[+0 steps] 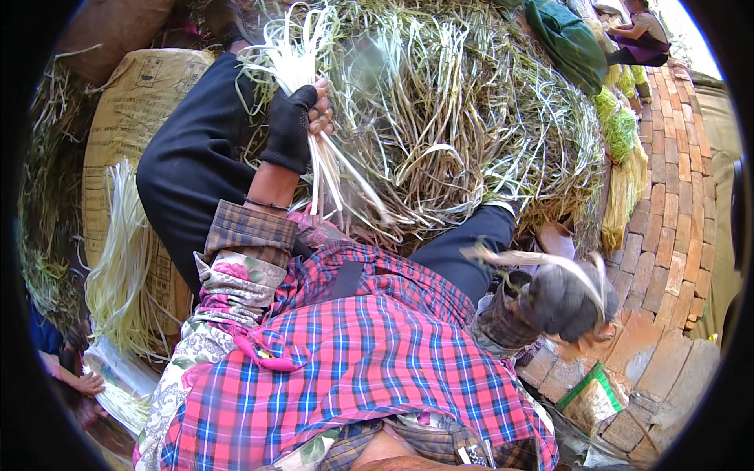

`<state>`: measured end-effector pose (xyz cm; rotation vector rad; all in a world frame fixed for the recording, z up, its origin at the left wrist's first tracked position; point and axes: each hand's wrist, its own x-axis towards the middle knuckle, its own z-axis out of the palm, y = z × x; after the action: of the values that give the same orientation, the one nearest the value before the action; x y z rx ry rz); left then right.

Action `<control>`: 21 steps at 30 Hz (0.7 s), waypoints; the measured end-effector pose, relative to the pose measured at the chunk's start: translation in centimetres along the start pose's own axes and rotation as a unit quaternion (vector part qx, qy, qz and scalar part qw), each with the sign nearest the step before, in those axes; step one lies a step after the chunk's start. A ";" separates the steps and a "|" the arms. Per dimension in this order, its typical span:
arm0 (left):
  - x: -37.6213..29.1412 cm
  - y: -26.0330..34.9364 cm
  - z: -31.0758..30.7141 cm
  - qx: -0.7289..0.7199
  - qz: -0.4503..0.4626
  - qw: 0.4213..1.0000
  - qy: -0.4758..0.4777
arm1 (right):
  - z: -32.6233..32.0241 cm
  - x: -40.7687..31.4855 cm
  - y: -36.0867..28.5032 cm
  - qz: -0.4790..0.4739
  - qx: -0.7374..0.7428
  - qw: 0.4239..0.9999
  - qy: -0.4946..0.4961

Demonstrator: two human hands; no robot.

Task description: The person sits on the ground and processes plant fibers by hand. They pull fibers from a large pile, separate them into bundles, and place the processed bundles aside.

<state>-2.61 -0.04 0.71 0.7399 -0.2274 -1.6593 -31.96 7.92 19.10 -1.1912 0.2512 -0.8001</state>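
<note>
My left hand (300,120), in a black fingerless glove, is closed around a bunch of pale, flat-leaved stalks (294,68). Their looping leaves stand out above the fist and the white stems (333,171) hang below it. Beyond and to the right is a large heap of similar long, limp stalks (436,112), greenish on top and brown lower down. My right hand (571,300), in a dark grey glove, is blurred out at the right above the brick floor. A pale strip (542,257) curves across it; whether the fingers grip it is hidden.
On the left, a bundle of pale stalks (126,265) lies over a printed yellow sack (141,118). Another person's hand (88,384) touches pale stalks at lower left. A person (642,35) sits at upper right beside a green cloth (565,47). A green-edged packet (595,397) lies on bricks (665,235).
</note>
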 end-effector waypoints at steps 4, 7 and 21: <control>-0.7 0.2 0.9 0.038 0.022 0.999 0.023 | -0.5 0.7 3.4 0.192 -0.398 0.845 0.301; -0.2 -0.3 0.6 0.023 0.009 1.000 0.001 | -2.2 3.1 11.1 0.202 -0.333 0.883 0.261; -0.5 -0.2 0.5 0.020 0.003 0.999 0.036 | 4.2 3.4 9.0 0.218 -0.129 0.966 -0.043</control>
<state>-3.05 0.36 1.22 0.8269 -0.2126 -1.6242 -23.36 9.99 13.39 -1.3473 0.5379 -0.3338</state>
